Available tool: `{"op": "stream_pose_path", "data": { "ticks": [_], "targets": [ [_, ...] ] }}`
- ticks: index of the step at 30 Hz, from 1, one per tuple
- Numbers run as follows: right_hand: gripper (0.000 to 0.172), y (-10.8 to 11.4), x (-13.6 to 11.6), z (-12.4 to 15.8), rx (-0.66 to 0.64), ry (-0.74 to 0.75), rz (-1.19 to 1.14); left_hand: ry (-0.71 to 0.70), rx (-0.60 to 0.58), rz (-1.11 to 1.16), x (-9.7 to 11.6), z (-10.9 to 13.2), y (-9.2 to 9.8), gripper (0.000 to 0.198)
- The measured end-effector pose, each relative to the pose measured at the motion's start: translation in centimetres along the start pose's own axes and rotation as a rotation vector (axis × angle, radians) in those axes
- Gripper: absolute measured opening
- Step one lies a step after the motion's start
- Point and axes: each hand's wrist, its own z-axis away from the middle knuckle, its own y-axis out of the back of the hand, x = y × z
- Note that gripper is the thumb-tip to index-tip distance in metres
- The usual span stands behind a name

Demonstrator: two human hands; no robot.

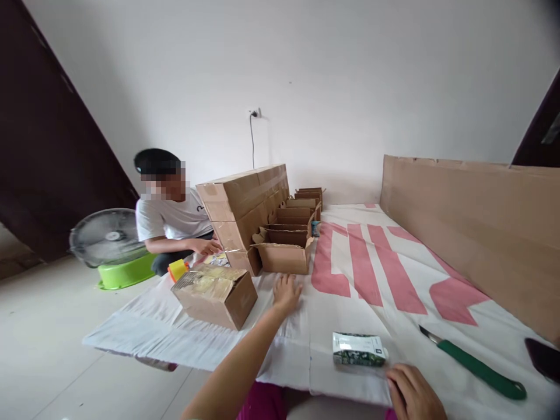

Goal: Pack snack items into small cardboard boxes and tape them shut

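Note:
My left hand (286, 293) lies on the white cloth with its fingers spread, holding nothing. Its fingertips are close to the front of an open cardboard box (284, 258), the nearest in a row of open boxes. Left of that hand is a taped cardboard box (214, 294). My right hand (415, 394) rests at the near edge of the table, fingers loosely bent and nothing visible in them. Just beyond it a small white and green drink carton (359, 350) lies on its side. Further right lies a green-handled box cutter (481, 367) with its blade showing.
Closed, taped boxes (247, 198) form a stacked wall behind the open ones. A person (172, 216) crouches at the left, beside a fan (111, 236) and a green basin (126, 271). A large cardboard sheet (472, 227) stands at the right, near a dark object (542, 357).

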Motion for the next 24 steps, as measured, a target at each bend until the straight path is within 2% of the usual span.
{"op": "stream_pose_path", "data": {
  "ticks": [3,4,6,7,8,9,11,13,15,19,22,24],
  "targets": [
    [0.018,0.5,-0.9,-0.2,-0.036,-0.065,-0.030,-0.218,-0.120,0.104,2.3,4.5,-0.1,0.045],
    [0.017,0.5,-1.0,-0.2,-0.038,-0.094,-0.049,-0.307,-0.186,0.157,3.0,6.3,-0.2,0.053],
    [0.020,0.4,-1.0,-0.1,-0.025,-0.199,-0.094,-0.465,-0.338,0.289,4.0,9.5,-0.8,0.085],
    [0.029,0.2,-0.9,-0.1,-0.023,-0.272,-0.118,-0.482,-0.376,0.303,4.5,10.8,-1.3,0.095],
    [0.040,0.0,-0.7,-0.2,-0.034,-0.346,-0.144,-0.469,-0.392,0.304,4.8,11.8,-1.7,0.097],
    [0.050,-0.3,-0.6,-0.3,-0.065,-0.402,-0.177,-0.427,-0.383,0.290,5.2,12.5,-2.2,0.092],
    [0.053,-0.7,-0.2,-1.3,-0.153,-0.448,-0.251,-0.338,-0.349,0.288,5.8,12.9,-3.0,0.073],
    [0.047,-0.5,0.3,-3.7,-0.219,-0.433,-0.313,-0.300,-0.296,0.343,6.5,12.0,-2.8,0.063],
    [0.045,0.6,0.7,-7.8,-0.226,-0.424,-0.350,-0.327,-0.214,0.427,7.9,9.8,-1.2,0.060],
    [0.044,4.4,1.8,-19.7,-0.158,-0.395,-0.406,-0.403,0.035,0.645,12.3,2.5,5.2,0.052],
    [0.040,6.5,3.1,-28.7,-0.132,-0.348,-0.404,-0.381,0.106,0.719,15.7,-3.6,10.0,0.043],
    [0.038,7.0,3.9,-33.1,-0.121,-0.338,-0.389,-0.369,0.136,0.732,17.3,-6.7,12.0,0.042]
  ]
}}
